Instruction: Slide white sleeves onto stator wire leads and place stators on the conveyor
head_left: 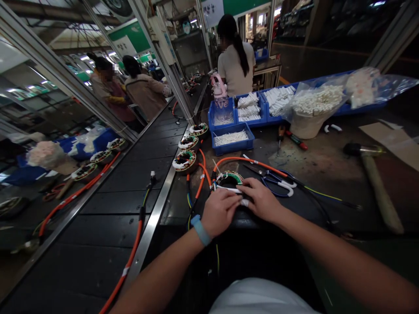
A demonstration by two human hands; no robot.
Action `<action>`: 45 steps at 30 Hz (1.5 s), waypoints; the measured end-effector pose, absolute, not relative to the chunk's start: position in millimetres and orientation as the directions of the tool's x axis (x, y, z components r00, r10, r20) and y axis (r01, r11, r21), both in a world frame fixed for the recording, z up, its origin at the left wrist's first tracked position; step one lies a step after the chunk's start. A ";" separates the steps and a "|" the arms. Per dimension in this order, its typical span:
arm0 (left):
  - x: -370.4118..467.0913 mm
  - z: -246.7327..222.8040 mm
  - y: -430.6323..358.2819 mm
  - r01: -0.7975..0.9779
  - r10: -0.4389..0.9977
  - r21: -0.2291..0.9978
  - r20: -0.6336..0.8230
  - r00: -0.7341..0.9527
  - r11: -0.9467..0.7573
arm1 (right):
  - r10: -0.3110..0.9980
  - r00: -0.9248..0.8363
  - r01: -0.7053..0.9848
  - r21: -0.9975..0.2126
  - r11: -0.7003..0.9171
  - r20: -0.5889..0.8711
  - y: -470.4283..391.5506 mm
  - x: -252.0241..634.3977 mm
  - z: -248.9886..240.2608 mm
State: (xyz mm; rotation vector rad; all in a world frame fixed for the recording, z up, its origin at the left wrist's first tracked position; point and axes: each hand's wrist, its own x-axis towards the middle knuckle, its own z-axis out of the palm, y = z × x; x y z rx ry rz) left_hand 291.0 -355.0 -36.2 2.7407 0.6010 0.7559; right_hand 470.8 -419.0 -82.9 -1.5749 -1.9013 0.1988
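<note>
Both hands meet at a ring-shaped motor stator (231,178) with a green inner rim, lying near the bench's front edge. A white sleeve (229,189) runs across the stator's near side. My left hand (220,210), with a blue band at the wrist, has its fingers closed on this sleeve. My right hand (260,198) has thumb and fingers pressed together at the sleeve's right end, and white tape wraps one finger. An orange cable (252,162) arches behind the stator. Scissors (276,181) with blue and white handles lie just right of my right hand.
Several finished-looking stators (185,161) line the metal edge of the conveyor (111,231) at left. Blue bins (234,148) of white sleeves and ties stand behind, beside a bagged tub (306,124). A hammer (376,183) and a red marker (297,140) lie right. Co-workers (237,65) are beyond.
</note>
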 end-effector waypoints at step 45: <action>293.5 -30.0 -336.5 0.457 0.520 0.367 0.092 0.849 -0.810 | 0.840 -0.523 0.833 -0.289 0.471 -0.140 -357.0 492.8 -12.1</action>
